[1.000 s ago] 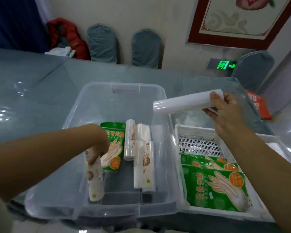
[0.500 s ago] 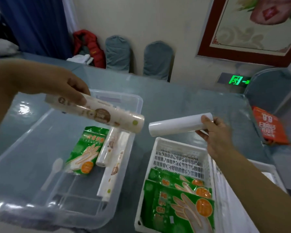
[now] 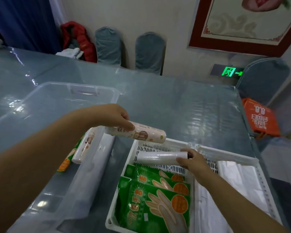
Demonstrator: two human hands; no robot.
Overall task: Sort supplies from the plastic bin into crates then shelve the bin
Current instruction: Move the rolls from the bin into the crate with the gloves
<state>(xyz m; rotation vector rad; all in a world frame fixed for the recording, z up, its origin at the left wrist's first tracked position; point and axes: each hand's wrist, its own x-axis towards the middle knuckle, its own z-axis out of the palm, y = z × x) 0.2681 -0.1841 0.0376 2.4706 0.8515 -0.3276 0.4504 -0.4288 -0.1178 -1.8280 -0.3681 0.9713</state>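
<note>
A printed roll (image 3: 138,134) is gripped by the left hand (image 3: 115,117) right over the far rim of the white crate (image 3: 123,172). A plain white roll (image 3: 160,158) is held by the right hand (image 3: 194,161) low inside that crate, just behind the stacked green glove packs (image 3: 155,199). The clear plastic bin (image 3: 89,179) is parked on the left with another roll (image 3: 84,148) left in it.

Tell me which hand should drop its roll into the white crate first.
Right. The right hand already holds the plain white roll low inside the white crate, behind the green glove packs. The left hand holds the patterned roll higher, above the crate's far rim.
</note>
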